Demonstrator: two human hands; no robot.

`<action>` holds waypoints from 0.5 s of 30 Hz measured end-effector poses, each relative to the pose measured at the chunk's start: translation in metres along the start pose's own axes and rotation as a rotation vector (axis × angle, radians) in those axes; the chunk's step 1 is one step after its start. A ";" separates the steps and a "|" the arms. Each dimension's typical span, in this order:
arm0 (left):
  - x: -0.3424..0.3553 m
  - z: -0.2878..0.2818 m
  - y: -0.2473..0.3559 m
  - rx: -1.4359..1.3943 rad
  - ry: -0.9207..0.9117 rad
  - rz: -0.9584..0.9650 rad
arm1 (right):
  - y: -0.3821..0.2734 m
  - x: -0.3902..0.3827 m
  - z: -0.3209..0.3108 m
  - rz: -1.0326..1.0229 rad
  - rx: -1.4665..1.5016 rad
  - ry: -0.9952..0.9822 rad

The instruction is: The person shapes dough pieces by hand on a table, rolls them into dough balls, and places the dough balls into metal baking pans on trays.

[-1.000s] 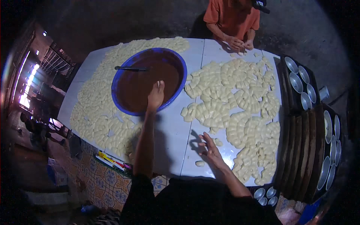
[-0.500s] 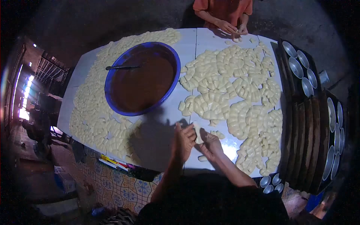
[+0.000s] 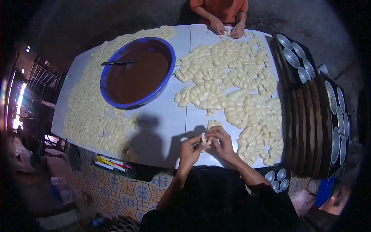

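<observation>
Near the table's front edge, a small pale piece of dough (image 3: pixel 203 137) is pinched between the fingers of both my hands. My left hand (image 3: pixel 190 152) grips it from the left, fingers curled inward. From the right, my right hand (image 3: pixel 221 142) bends over it, its fingertips meeting the left ones. Just beyond my right hand lies another dough piece (image 3: pixel 214 123) on the white table (image 3: pixel 181 112). Rows of shaped dough pieces (image 3: pixel 235 106) spread over the table to the right, and more shaped pieces (image 3: pixel 92 96) cover its left side.
A blue basin (image 3: pixel 173 63) of brown filling (image 3: pixel 139 79) stands left of centre, with a dark-handled utensil (image 3: pixel 118 63) in it. Across the table another person's hands (image 3: pixel 228 31) handle dough. Stacked dark trays (image 3: pixel 309 127) with round metal tins (image 3: pixel 290 57) stand along the right edge.
My hands have drawn together around the dough, which was held out longer before. The whole view has shifted slightly. The other person's hands have come down to the table.
</observation>
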State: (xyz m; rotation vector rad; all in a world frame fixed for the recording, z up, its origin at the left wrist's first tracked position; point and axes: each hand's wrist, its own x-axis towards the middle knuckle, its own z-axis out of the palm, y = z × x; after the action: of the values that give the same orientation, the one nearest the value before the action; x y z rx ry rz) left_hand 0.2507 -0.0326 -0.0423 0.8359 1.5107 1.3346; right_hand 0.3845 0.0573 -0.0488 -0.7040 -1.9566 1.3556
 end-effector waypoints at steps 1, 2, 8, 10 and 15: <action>-0.002 0.001 0.004 -0.116 -0.045 -0.045 | -0.002 0.001 0.001 0.039 0.079 0.098; -0.006 0.005 0.008 -0.131 -0.004 -0.087 | 0.003 -0.001 -0.001 0.015 0.048 0.102; -0.009 0.006 -0.004 -0.301 0.095 -0.076 | -0.005 -0.012 -0.001 0.131 0.296 0.069; -0.014 0.004 -0.001 -0.287 0.039 -0.053 | -0.019 -0.015 -0.003 0.105 0.163 0.054; -0.021 0.000 0.002 -0.057 -0.010 0.197 | -0.024 -0.013 -0.003 0.220 0.474 0.183</action>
State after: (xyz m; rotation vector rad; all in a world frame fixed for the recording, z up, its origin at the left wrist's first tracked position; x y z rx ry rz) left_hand 0.2577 -0.0513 -0.0357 0.9734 1.4041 1.5066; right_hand 0.3941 0.0417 -0.0279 -0.7892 -1.3706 1.7384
